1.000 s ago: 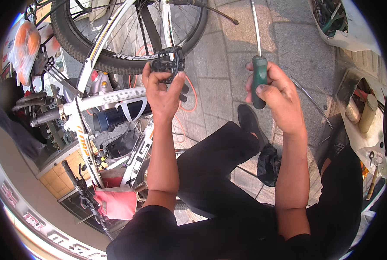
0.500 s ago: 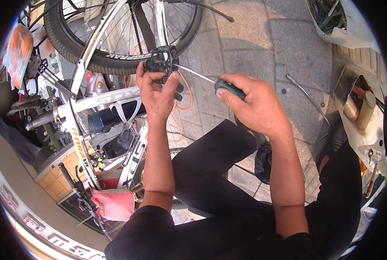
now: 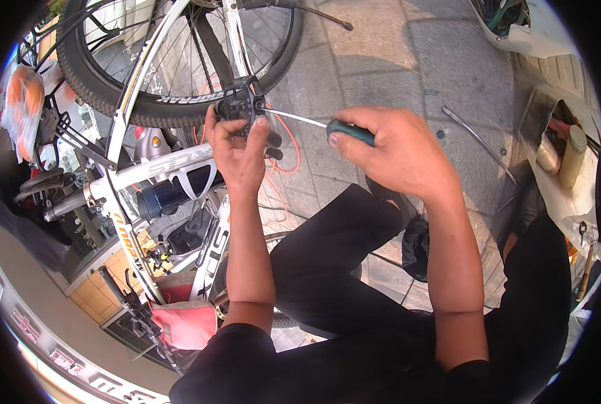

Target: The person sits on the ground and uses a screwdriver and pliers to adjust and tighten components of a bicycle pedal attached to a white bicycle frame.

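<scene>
A black bicycle pedal [image 3: 236, 101] is gripped between the thumb and fingers of my left hand [image 3: 238, 160]. My right hand [image 3: 401, 151] is wrapped round the dark green handle of a screwdriver [image 3: 351, 132]. The screwdriver's long metal shaft runs left to the end of the pedal nearest me, and its tip meets the pedal beside my left thumb. Whether the tip sits inside the pedal is too small to tell. Behind the pedal is a bicycle wheel [image 3: 285, 71] with a knobby black tyre.
The white bicycle frame [image 3: 166, 163] lies to the left, with a pink bag [image 3: 186, 324] near the handlebar. An orange cord [image 3: 294, 145] trails over the paving. On the right lie a metal rod [image 3: 479, 143] and a white container [image 3: 539, 151] holding cylindrical items.
The pedal has turned in my left hand, so its cage now looks narrower. My right hand still holds the screwdriver against it. The whole view has shifted slightly.
</scene>
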Tool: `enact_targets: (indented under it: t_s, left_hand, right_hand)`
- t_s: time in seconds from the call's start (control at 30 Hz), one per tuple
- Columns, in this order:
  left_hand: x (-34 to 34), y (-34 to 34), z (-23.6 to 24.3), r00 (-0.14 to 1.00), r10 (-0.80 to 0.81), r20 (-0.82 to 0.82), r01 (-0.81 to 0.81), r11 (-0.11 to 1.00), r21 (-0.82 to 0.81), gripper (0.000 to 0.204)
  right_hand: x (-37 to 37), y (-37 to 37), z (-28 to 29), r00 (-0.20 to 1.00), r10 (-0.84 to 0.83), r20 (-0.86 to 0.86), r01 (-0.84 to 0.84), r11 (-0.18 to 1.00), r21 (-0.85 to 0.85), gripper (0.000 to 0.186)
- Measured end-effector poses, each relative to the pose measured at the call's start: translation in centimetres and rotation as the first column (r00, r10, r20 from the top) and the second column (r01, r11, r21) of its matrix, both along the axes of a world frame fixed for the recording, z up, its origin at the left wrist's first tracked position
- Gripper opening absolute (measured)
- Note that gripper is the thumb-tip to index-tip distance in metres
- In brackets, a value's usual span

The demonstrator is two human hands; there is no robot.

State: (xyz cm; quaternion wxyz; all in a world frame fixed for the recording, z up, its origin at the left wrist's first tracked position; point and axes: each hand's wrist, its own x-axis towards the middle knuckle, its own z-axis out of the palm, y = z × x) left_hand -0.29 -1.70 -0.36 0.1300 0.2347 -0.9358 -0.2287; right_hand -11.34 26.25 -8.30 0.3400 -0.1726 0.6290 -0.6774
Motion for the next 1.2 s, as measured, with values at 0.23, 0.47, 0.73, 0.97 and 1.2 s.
enact_targets:
  t_s: [0.23,0.47,0.73,0.97,1.2]
  left_hand:
    - [-0.1,0.5,0.3,1.000,-0.011,0.013,0.011,1.000,0.016,0.027]
    - [0.2,0.0,0.3,0.999,-0.039,0.031,0.040,0.999,-0.017,0.023]
    - [-0.3,1.1,0.5,1.000,0.013,0.015,-0.014,0.997,0.078,0.023]
    - [-0.5,1.3,0.5,0.999,0.048,0.017,-0.050,0.993,0.110,0.023]
    - [0.1,0.1,0.3,0.999,-0.012,0.041,0.013,1.000,-0.009,0.023]
  right_hand:
    - [-1.1,0.2,0.7,0.986,0.124,0.107,-0.131,0.990,0.054,0.029]
    - [-1.3,-0.2,0.3,0.984,0.047,-0.174,-0.029,0.994,0.107,0.028]
    - [-1.2,-0.1,-0.2,0.975,-0.021,-0.221,0.027,0.999,0.024,0.026]
    - [-1.6,-0.1,-0.1,0.977,-0.007,-0.215,0.016,0.999,0.040,0.026]
    - [-1.6,0.0,-0.3,0.982,-0.008,-0.190,0.012,1.000,0.020,0.027]
